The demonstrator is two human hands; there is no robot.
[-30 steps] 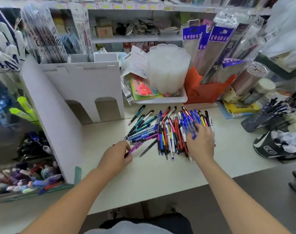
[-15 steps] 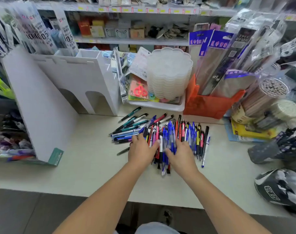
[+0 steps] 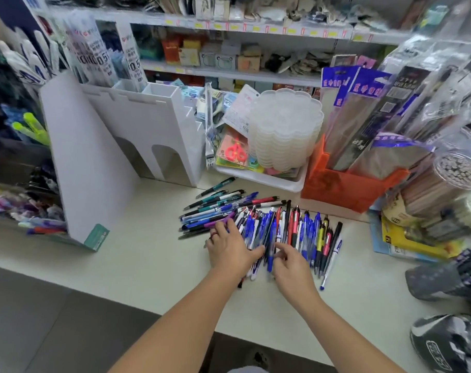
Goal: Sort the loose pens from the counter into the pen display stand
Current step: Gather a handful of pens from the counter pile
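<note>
A heap of loose pens, mostly blue with some red, black, teal and purple, lies fanned on the pale counter. My left hand rests flat on the heap's left near side, fingers spread over the pens. My right hand is just right of it, its slightly bent fingers touching blue pens at the near edge. A blue pen lies between the two hands. The white stepped pen display stand stands at the back left, its top slots holding packaged pens.
Behind the heap are a white tray with stacked clear containers and an orange box of long packets. Tubs of pencils and pens crowd the right side. A black-and-white bag lies near right. Markers fill a rack at left.
My left hand has moved from the counter left of the heap onto the pens. Both hands have come together at the heap's near side. The view has shifted right.
</note>
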